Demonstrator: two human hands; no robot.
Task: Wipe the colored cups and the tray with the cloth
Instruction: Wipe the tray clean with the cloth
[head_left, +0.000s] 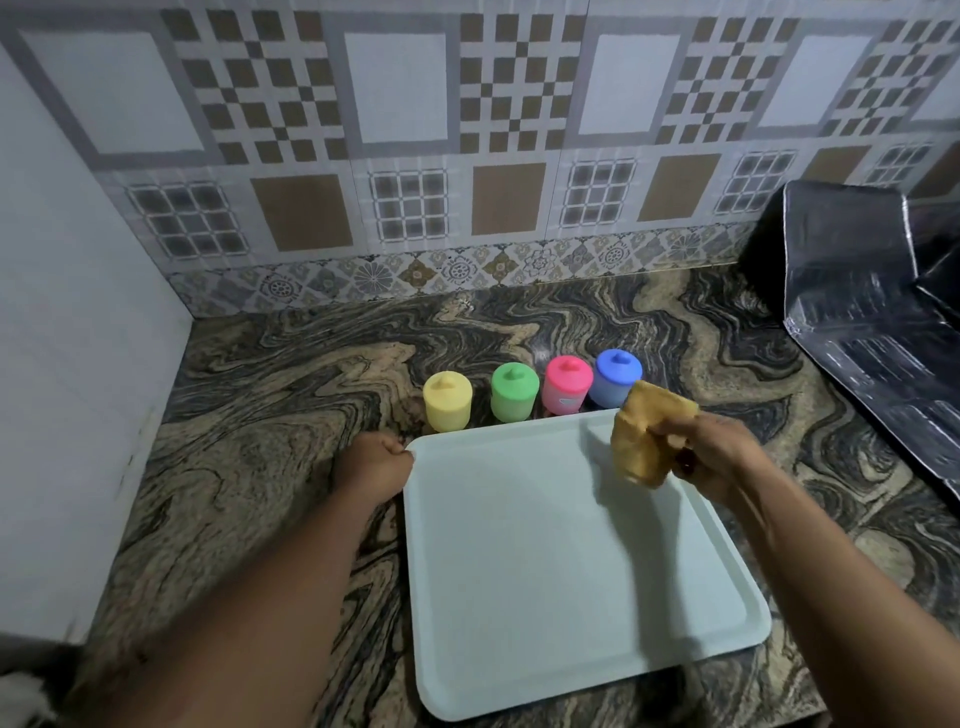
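Head view, cloth (644, 439) overlapping blue cup (614, 378)

A home kitchen is suggested: a swirled brown-and-black stone worktop (270, 395) is backed by patterned wall tiles (405, 130) across the top of the frame, with a floral border strip (467, 270) where they meet. A pale tray (519, 561) and four coloured cups (513, 393) are set on the worktop, lower centre

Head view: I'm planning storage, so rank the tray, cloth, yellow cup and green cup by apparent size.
1. tray, clearly largest.
2. cloth, bunched and held nearer the camera, so unsure.
3. yellow cup and green cup look alike; unranked.
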